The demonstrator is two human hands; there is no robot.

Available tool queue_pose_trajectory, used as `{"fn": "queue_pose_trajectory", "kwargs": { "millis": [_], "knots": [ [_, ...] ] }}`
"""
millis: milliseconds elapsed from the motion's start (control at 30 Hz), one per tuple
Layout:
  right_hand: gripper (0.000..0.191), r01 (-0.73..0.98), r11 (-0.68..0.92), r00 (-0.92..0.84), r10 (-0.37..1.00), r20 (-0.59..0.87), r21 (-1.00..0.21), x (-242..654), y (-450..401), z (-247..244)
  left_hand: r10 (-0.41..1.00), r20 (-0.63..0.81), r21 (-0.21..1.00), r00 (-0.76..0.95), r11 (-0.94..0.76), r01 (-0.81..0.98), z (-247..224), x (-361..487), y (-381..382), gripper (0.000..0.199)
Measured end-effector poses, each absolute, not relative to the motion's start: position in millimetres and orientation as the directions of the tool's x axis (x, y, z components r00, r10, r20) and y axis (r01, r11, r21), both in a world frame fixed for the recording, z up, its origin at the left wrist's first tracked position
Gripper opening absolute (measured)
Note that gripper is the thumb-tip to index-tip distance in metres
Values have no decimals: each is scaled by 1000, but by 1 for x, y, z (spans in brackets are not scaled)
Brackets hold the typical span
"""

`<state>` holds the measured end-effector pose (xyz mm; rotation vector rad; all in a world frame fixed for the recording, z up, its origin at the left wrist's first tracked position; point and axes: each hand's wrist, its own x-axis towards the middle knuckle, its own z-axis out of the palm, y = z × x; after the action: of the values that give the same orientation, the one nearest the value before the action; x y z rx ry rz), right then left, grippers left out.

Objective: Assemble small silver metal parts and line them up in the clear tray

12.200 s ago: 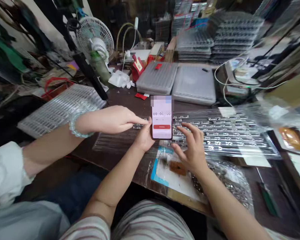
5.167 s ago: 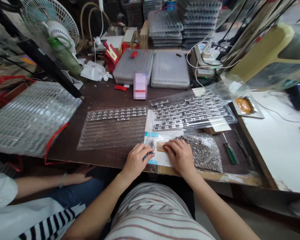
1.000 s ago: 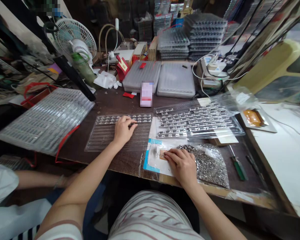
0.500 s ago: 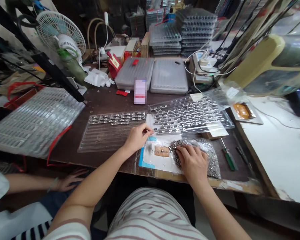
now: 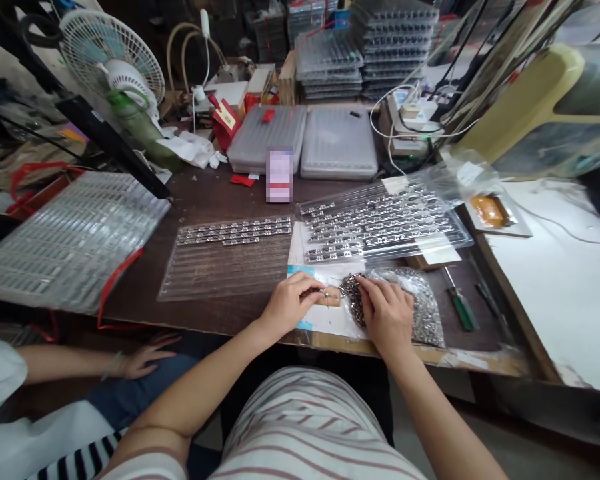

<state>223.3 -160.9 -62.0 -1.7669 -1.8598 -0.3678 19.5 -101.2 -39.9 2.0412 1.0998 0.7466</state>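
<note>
Left hand (image 5: 290, 305) come back from the tray, fingers narrowly pinching a small metal part (image 5: 325, 291) just above a brown pad (image 5: 329, 301), right hand (image 5: 387, 313) now curved on a clear bag of metal parts (image 5: 423, 313), any grip unclear

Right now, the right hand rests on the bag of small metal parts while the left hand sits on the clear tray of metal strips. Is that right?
No. The head view shows the left hand on the white sheet beside the small brown pad, not on the clear tray. The right hand does rest on the bag of small metal parts.
</note>
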Motion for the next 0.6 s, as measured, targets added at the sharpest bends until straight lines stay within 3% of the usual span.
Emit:
{"fn": "queue_pose_trajectory", "kwargs": {
  "millis": [233,600],
  "knots": [
    [19,974,125,3,824,566,-187,223,-161,-62,818,268,660,510,-541,522,-51,27,-105,12],
    [20,955,166,-3,832,554,-244,225,-163,-59,788,325,553,522,-607,571,-55,30,-107,15]
  ]
}}
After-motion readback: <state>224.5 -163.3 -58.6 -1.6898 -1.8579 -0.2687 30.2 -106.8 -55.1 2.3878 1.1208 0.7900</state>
